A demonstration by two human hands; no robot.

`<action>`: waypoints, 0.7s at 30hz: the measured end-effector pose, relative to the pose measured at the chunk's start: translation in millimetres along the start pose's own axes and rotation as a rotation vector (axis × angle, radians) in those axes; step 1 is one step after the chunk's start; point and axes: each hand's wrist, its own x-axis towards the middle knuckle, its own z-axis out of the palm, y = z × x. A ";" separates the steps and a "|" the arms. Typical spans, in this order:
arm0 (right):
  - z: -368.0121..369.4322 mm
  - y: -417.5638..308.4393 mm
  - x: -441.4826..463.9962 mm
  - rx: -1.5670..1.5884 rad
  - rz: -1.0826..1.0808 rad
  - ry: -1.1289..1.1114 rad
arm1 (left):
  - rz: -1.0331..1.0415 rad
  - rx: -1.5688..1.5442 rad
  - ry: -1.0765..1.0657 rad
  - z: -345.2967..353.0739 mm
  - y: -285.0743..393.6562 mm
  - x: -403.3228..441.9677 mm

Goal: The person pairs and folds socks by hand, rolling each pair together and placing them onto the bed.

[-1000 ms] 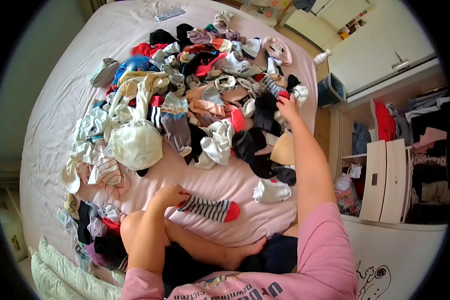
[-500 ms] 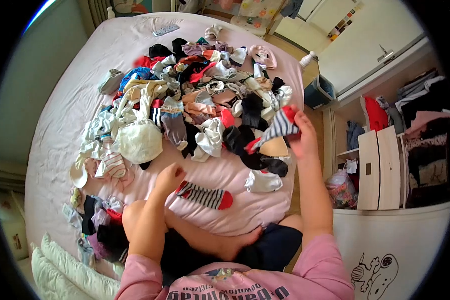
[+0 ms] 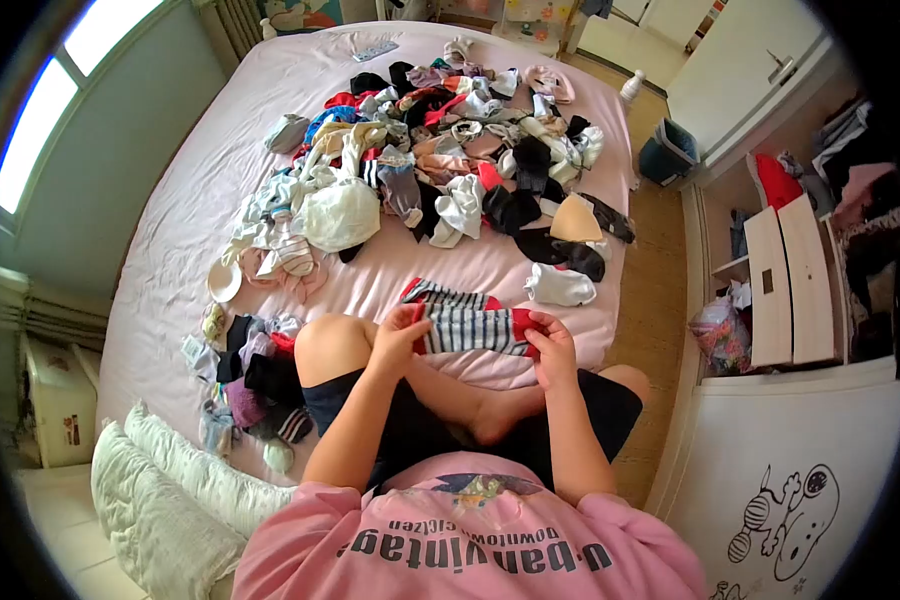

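A striped sock (image 3: 475,331) in grey-blue and white, with red ends, is stretched level between my two hands. My left hand (image 3: 400,333) pinches its left red end, and my right hand (image 3: 552,342) grips the red end on the right. Just behind it on the bed lies a second striped sock (image 3: 448,294), dark and pale with red ends, partly hidden by the held one. A white sock (image 3: 560,286) rests on the sheet beyond my right hand.
A big heap of mixed socks (image 3: 460,208) spreads over the pink bed (image 3: 185,215). By my left knee sits a smaller pile (image 3: 255,372). White pillows (image 3: 160,500) lie at lower left. An open wardrobe (image 3: 785,285) and a bin (image 3: 668,152) stand on the right.
My right hand has brought the striped sock from the heap's right edge down in front of me. My left hand has moved onto its other end, and the sock now hangs stretched between both.
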 end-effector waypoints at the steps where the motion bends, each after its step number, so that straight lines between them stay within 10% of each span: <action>1: -5.6 8.9 0.4 -0.042 -0.025 0.005 | 0.037 -0.048 0.044 -8.2 -1.8 4.2; 8: -54.2 84.5 30.9 -0.382 -0.174 0.041 | 0.203 0.332 0.224 -5.4 -3.9 6.6; 11: -81.3 91.9 34.7 -0.466 -0.024 0.060 | 0.149 0.243 -0.169 5.2 -0.9 -18.5; 19: -81.6 107.1 28.8 -0.778 -0.019 -0.176 | -0.246 0.514 -0.410 46.4 -41.6 -66.0; 21: -71.9 109.8 23.6 -0.783 -0.053 -0.136 | -0.073 0.588 -0.317 46.9 -63.8 -68.7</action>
